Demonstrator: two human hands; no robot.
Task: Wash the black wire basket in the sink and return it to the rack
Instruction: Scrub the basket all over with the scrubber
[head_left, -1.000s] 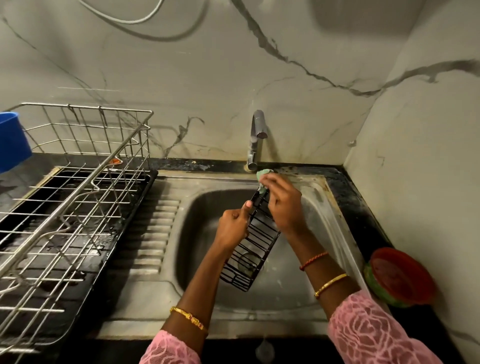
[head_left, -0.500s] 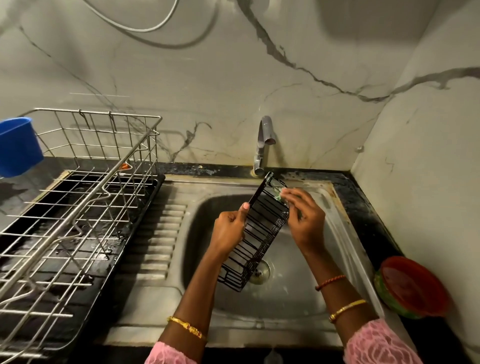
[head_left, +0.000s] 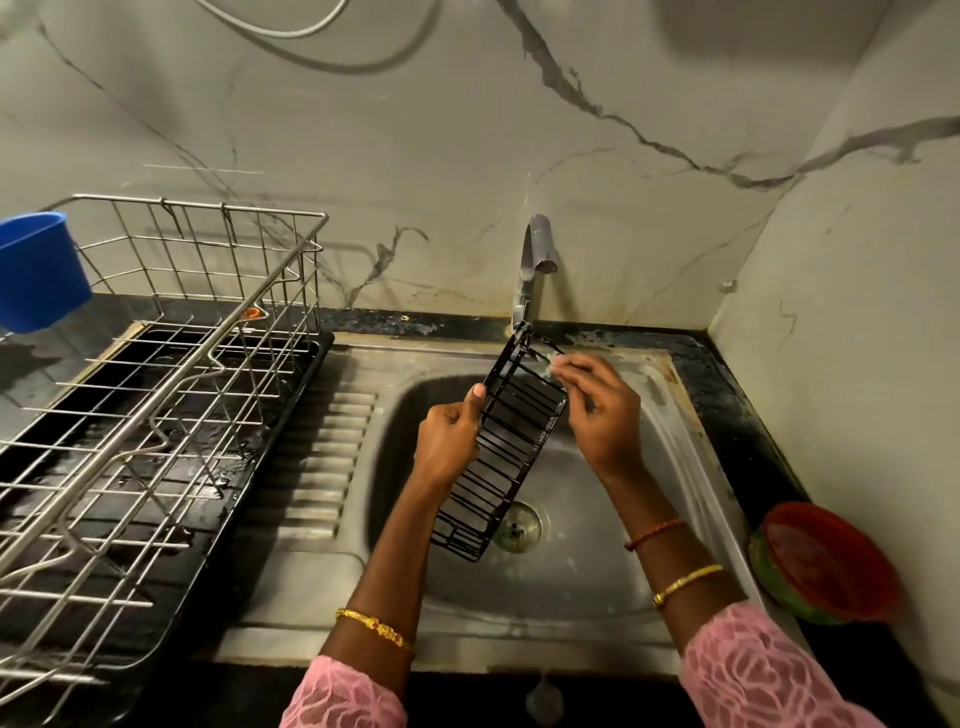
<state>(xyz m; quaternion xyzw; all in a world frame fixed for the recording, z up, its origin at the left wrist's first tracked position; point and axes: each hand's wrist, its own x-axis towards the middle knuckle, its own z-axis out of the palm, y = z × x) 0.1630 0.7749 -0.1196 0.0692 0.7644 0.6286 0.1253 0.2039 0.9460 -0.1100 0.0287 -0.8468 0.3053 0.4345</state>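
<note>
A long black wire basket (head_left: 506, 441) hangs tilted over the steel sink (head_left: 587, 571), its top end near the tap. My left hand (head_left: 449, 441) grips its left side rail, thumb up along the wire. My right hand (head_left: 602, 410) pinches a pale green scrub pad (head_left: 549, 368) against the basket's upper right corner. The silver wire dish rack (head_left: 171, 395) stands on a black tray on the counter to the left.
A steel tap (head_left: 535, 260) rises behind the sink; no water shows. A blue cup (head_left: 36, 270) hangs on the rack's far left. A red and green bowl (head_left: 821, 561) sits on the black counter at right, close to the side wall.
The basket has turned so its barred face shows more to me. My right hand with the pad slid from the top end to the upper right corner. The camera shifted slightly.
</note>
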